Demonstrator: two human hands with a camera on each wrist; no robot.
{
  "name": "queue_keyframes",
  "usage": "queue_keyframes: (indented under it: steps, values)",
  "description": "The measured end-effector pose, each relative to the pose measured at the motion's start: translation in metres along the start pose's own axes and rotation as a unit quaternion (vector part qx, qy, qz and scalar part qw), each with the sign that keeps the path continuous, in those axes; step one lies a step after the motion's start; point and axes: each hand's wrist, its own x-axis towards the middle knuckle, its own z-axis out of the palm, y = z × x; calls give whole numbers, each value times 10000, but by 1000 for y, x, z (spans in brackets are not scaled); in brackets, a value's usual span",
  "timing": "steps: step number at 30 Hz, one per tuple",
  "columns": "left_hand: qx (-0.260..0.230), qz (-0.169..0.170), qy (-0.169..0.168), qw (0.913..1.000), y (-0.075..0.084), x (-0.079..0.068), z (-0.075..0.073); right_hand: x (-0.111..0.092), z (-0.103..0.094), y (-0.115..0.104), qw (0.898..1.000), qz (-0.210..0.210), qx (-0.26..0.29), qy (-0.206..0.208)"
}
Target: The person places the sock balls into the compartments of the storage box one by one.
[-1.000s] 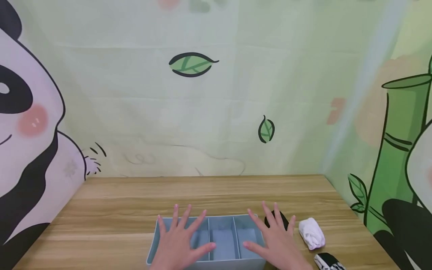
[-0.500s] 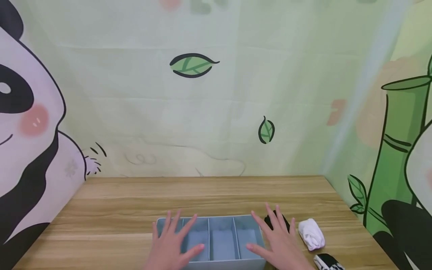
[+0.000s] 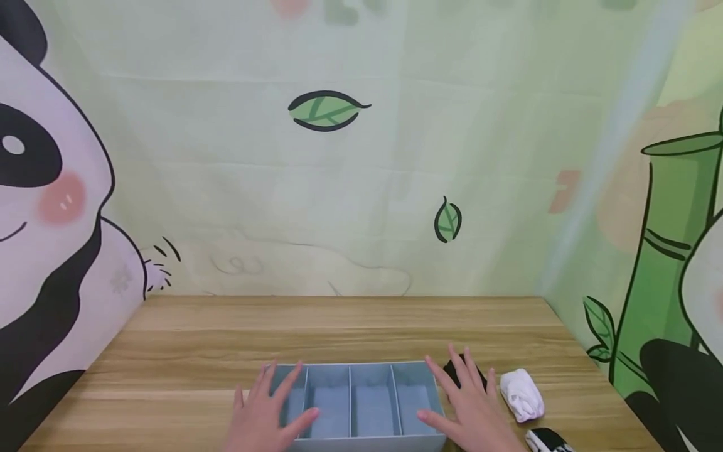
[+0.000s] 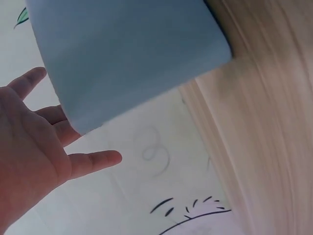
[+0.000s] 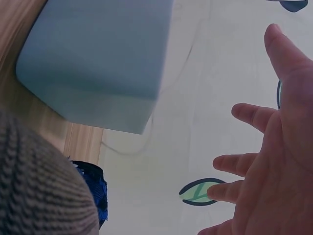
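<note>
A light blue box (image 3: pixel 373 444) with several compartments lies on the wooden table, and I see nothing in the compartments in view. My left hand (image 3: pixel 262 411) hovers by its left end, fingers spread. The left wrist view shows this hand's fingers (image 4: pixel 95 162) beside the box's outer wall (image 4: pixel 132 58), some partly behind its edge. Over the right end is my right hand (image 3: pixel 471 408), also spread and holding nothing. In the right wrist view a gap separates this hand (image 5: pixel 279 161) from the box (image 5: pixel 98 58). A black cloth bundle (image 3: pixel 454 371) is partly hidden behind the right hand.
Right of the right hand lie a white rolled cloth (image 3: pixel 522 394) and a black-and-white one (image 3: pixel 546 439), cut by the frame. Grey ribbed knit (image 5: pixel 44 181) and a dark blue-black fabric piece (image 5: pixel 95 183) show in the right wrist view. A printed backdrop (image 3: pixel 361 188) stands behind the table.
My left hand has moved left and down, from over the box's left compartments to its left edge. The right hand has shifted slightly right. The box and cloth bundles stay put.
</note>
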Motion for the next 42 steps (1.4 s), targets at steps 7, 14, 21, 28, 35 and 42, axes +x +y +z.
queue_keyframes:
  steps: [7,14,21,28,35,42]
  values:
    - [-72,-132,-97,9998,-9,-1,1,-2,0,3,9999,117,17,-34]
    - [-98,-290,-347,9989,-16,-1,0,-5,0,8,9994,279,76,-214]
    - [-82,-430,-617,9971,-20,1,-3,-7,0,12,9986,464,70,-235]
    - [-18,-380,-640,9972,-25,1,-4,-10,2,15,9983,499,138,-261]
    - [24,-135,-315,9994,-31,-1,-4,-11,0,16,9974,582,246,-333]
    - [52,-176,-524,9985,-37,-1,-7,-13,-3,18,9965,628,432,-349]
